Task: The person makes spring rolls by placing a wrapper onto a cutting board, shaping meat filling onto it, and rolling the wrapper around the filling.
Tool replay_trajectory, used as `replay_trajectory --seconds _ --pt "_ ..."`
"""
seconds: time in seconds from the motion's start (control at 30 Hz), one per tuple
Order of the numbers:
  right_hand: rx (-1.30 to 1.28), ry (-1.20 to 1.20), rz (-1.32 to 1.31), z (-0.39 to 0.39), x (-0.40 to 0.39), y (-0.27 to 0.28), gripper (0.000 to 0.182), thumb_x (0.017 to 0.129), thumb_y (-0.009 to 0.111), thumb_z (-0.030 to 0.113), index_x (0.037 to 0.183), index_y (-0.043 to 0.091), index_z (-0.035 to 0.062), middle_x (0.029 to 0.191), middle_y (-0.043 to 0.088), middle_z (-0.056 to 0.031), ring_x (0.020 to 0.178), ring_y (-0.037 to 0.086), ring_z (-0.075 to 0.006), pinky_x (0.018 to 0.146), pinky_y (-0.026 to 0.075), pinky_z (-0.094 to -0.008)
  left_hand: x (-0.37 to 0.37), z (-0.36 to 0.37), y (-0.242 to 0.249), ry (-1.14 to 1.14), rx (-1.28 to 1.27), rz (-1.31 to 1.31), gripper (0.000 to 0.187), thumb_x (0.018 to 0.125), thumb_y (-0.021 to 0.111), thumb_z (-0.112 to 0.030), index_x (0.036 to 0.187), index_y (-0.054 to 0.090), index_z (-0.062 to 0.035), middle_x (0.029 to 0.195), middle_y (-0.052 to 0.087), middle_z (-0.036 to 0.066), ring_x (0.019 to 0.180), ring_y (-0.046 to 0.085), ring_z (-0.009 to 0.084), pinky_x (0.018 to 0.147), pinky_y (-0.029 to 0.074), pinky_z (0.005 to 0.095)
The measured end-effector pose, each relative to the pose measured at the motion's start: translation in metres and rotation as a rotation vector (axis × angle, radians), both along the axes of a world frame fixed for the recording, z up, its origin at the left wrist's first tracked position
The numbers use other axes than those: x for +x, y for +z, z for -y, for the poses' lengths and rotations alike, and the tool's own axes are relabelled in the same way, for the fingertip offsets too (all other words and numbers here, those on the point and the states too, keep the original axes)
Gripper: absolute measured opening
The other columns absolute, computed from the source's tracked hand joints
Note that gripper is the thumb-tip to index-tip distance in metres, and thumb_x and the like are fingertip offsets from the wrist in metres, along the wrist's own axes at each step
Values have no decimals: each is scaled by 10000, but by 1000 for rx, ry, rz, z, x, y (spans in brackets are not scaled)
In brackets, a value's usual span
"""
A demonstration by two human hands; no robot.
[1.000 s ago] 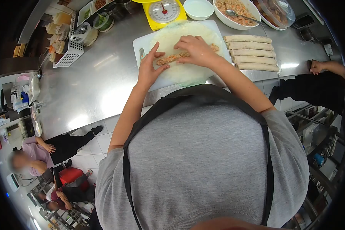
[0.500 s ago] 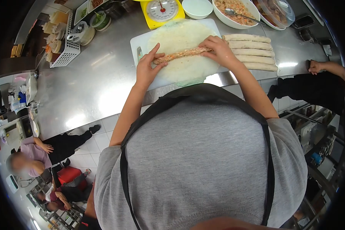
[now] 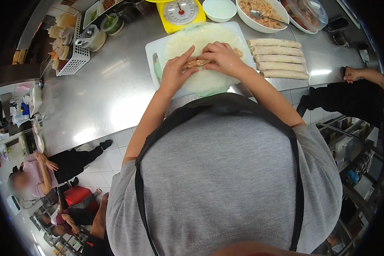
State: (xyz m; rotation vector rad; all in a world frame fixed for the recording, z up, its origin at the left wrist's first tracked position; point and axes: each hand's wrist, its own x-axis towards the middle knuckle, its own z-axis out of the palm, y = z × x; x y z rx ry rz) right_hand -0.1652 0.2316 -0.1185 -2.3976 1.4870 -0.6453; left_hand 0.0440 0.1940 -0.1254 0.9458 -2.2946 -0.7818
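A long strip of pinkish minced filling [image 3: 196,63] lies across a thin, pale round wrapper [image 3: 202,36]. The wrapper is spread on a white cutting board [image 3: 151,52]. My left hand [image 3: 178,71] grips the strip from the left, its thumb on the near side and fingers on the far side. Close by, my right hand [image 3: 222,59] is closed round the strip's middle and hides part of it. A bit of filling [image 3: 238,52] shows past that hand on the right. Several finished pale rolls [image 3: 279,59] lie side by side right of the board.
Behind the board are a yellow scale [image 3: 179,13], a pale bowl [image 3: 219,9] and a white bowl of minced filling [image 3: 262,15] with a spoon. A white basket of bottles [image 3: 74,51] stands left. At the right, another person's hand [image 3: 352,74] is near the steel counter [image 3: 98,85].
Both hands have moved inward along the strip and are now close together near its middle. The right hand moved left and the left hand moved right.
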Motion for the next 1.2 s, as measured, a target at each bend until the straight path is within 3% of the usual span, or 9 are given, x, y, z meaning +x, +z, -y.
replay_trajectory --seconds 0.07,0.33,0.4,0.53,0.6,0.83,1.07,1.13,1.2 --pt "-35 -3 78 -4 -10 7 295 715 731 219 996 669 157 987 569 -14 984 521 -220 898 374 -383 5 -3 6 48 89 -215 745 684 769 -90 1353 444 -133 966 690 97 930 639 234 810 488 339" --pt "11 -65 87 -4 -30 -10 309 713 736 235 994 661 131 934 575 -20 942 536 -223 870 388 -370 8 3 -2 99 323 -123 762 727 747 -33 1391 380 -110 1003 683 108 963 634 193 858 473 290" --pt "43 -48 119 -2 -24 -12 276 724 725 293 954 655 159 932 562 6 999 519 -202 894 359 -391 -10 2 3 -35 105 -139 748 672 784 -121 1339 444 -121 929 689 104 844 660 249 759 506 329" --pt "28 -61 99 -6 -39 -4 292 725 722 302 977 658 168 945 567 -4 1004 518 -207 907 353 -388 -43 5 5 -99 -31 -108 736 672 782 -184 1328 449 -155 959 679 74 887 631 254 808 466 369" --pt "23 -197 21 -14 -53 4 343 704 740 276 1017 656 162 979 568 -13 1006 518 -225 901 377 -374 -58 7 7 -123 -70 -128 693 687 771 -155 1310 467 -130 929 680 83 868 637 255 784 474 357" --pt "3 -149 176 -18 -80 0 386 695 755 167 1056 643 92 966 562 -41 952 523 -243 837 428 -342 -64 10 3 -179 -168 -52 506 720 720 -98 1197 549 -94 795 654 51 768 625 237 731 458 344" --pt "50 -127 262 -17 -75 -3 269 727 729 146 969 635 75 935 558 -63 919 522 -246 819 430 -345 -53 12 8 -134 -63 -16 557 723 731 -194 1231 513 -124 885 647 50 851 606 217 816 404 352" --pt "20 -117 275 -17 -69 1 248 728 725 141 948 632 73 929 556 -65 915 523 -247 810 432 -348 -62 6 7 -119 -209 -46 736 671 789 -242 1304 448 -86 904 659 109 876 624 251 851 435 367" --pt "-39 -176 255 -15 -64 7 228 718 723 168 919 643 95 930 572 -46 920 529 -260 803 439 -363 -77 1 5 -105 -184 -43 743 694 769 -233 1332 413 -102 927 658 90 878 612 238 845 416 368"
